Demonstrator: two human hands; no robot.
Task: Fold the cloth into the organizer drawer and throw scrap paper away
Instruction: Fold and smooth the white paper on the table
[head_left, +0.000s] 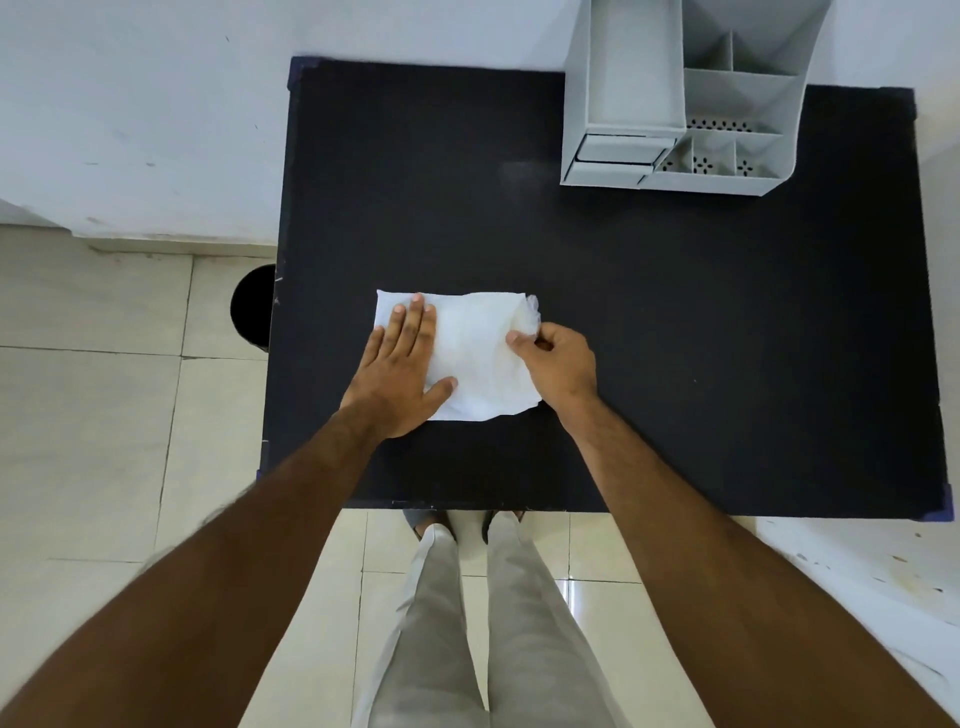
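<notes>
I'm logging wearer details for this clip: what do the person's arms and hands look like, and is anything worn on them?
Both forearms are bare to the frame's edge, with no sleeves showing. The left hand and right hand carry no gloves, and no rings, watch or bands are visible. Light grey trousers show below.

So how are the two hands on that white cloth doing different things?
The left hand lies flat and open, palm down on the left part of the white cloth, with its fingers spread and pointing away from the person. The right hand is curled, pinching a bunched fold at the cloth's right edge. The left presses down; the right grips. Both are bare and touch the same cloth on the black table.
</notes>
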